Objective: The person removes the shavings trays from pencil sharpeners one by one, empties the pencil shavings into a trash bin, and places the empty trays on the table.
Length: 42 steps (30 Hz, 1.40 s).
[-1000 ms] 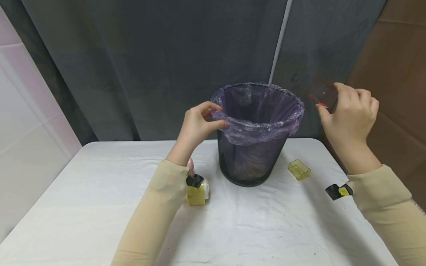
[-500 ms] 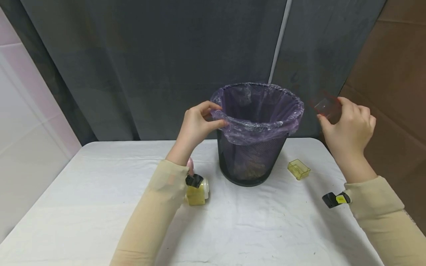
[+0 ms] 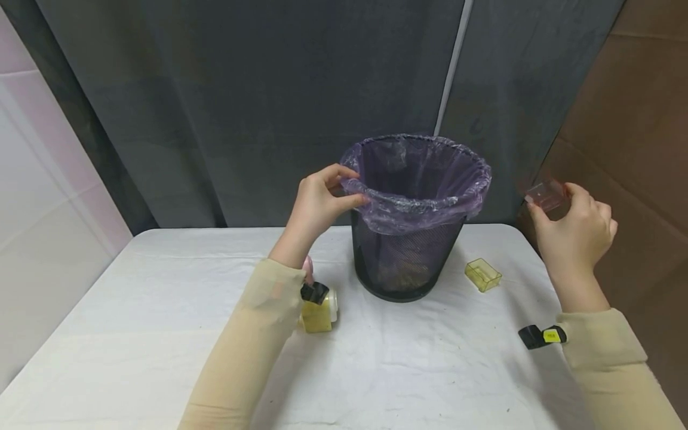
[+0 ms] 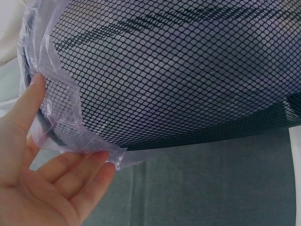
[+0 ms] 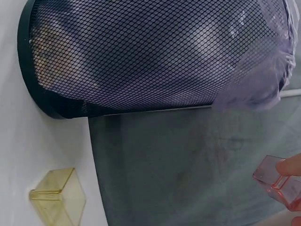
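My left hand [image 3: 319, 197] grips the near-left rim of a black mesh wastebasket [image 3: 405, 257], thumb and fingers on the purple plastic bin liner [image 3: 416, 220] folded over it. The left wrist view shows the thumb [image 4: 30, 101] on one side of the rim and the fingertips bunched at the liner's edge. To the right of the basket, my right hand [image 3: 575, 236] holds up a small see-through reddish plastic box [image 3: 545, 194] between thumb and fingers. That box [image 5: 270, 176] shows partly in the right wrist view.
A see-through yellow box [image 3: 483, 275] lies on the white-covered table [image 3: 398, 370], right of the wastebasket. A yellow item with a white part [image 3: 318, 315] and a pink thing [image 3: 308, 269] sit partly hidden by the left forearm. Grey cloth [image 3: 269, 107] hangs behind.
My right hand has come down with the reddish box, drifting slightly left and then back right. The left hand keeps its grip on the rim, unmoved.
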### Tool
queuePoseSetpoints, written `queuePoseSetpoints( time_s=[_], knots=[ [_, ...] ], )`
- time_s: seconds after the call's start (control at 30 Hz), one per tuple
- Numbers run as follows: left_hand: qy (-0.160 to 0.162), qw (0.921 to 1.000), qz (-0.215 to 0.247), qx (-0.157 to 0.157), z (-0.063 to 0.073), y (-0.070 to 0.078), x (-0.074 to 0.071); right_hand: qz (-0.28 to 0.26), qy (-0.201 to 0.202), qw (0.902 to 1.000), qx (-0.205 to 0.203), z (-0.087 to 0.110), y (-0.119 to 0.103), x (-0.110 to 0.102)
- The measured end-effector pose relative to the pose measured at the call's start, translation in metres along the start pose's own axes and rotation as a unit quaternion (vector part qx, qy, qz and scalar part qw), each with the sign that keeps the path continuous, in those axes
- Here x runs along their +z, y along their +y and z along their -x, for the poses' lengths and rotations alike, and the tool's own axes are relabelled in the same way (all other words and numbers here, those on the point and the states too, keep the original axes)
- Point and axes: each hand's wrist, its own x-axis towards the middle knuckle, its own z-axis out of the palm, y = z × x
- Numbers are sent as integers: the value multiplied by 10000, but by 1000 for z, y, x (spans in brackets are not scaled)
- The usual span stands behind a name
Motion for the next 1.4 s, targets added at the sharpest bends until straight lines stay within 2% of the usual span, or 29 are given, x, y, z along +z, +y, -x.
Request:
queuePoseSetpoints(
  time_s=[0.6,1.4],
  knots=[
    [27,10000,-13,3,1,0,0,48,-276,9975,652,23,26,5],
    [18,10000,15,13,1,-1,0,106,-861,9848,1505,53,48,18]
  ],
)
